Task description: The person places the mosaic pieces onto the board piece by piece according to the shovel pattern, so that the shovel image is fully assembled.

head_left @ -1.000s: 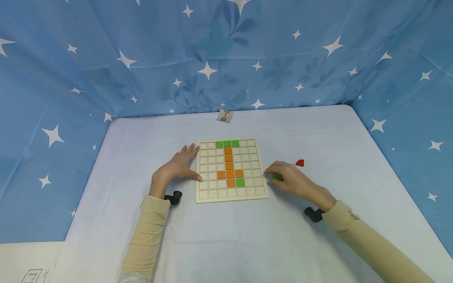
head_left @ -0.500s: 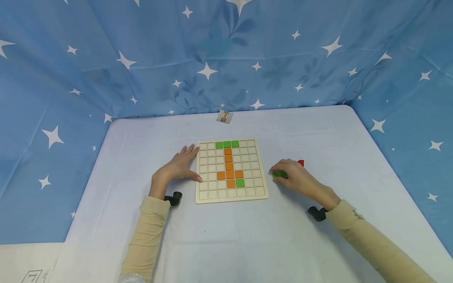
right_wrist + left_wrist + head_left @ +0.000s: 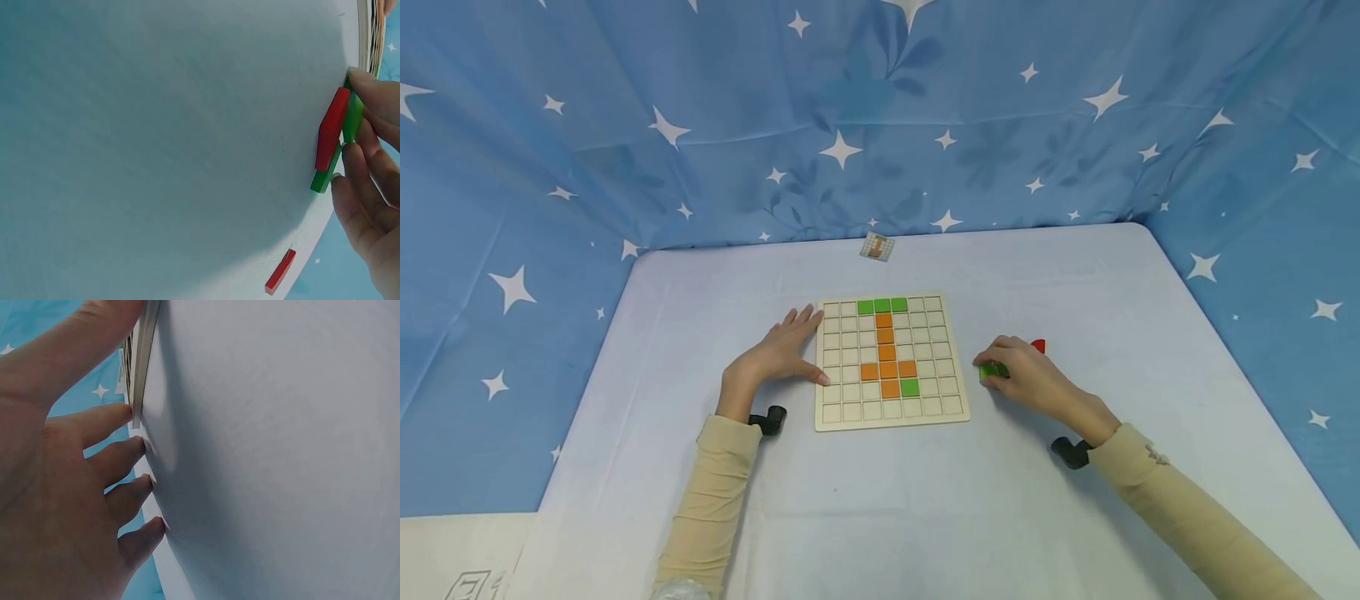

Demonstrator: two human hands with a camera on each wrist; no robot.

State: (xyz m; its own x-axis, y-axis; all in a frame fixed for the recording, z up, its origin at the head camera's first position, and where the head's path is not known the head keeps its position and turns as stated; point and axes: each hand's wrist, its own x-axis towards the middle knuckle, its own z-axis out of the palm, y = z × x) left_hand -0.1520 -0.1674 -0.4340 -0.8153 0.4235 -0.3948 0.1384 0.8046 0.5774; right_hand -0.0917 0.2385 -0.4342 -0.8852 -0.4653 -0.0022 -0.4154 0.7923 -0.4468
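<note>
The square gridded wooden board (image 3: 928, 406) lies mid-table. Green and orange square tiles (image 3: 887, 352) fill some of its cells. My left hand (image 3: 778, 348) rests at the board's left side, fingers spread, thumb on the rim. Right of the board, my right hand (image 3: 1018, 372) pinches a green block (image 3: 353, 117) between thumb and fingers, low over the table. In the right wrist view, a red block (image 3: 332, 128) and another green block (image 3: 326, 170) lie right against it; whether the fingers hold these too is unclear. The palm partly hides this cluster in the head view.
A separate red piece (image 3: 1038, 345) lies just beyond the right hand. At the table's far edge is a small pattern card (image 3: 877, 246). A starry blue curtain (image 3: 880, 125) encloses the back and sides of the white table (image 3: 880, 517).
The right hand has shifted slightly right, away from the board, with green showing at its fingers; it now partly covers the red piece. The left hand and board have stayed put.
</note>
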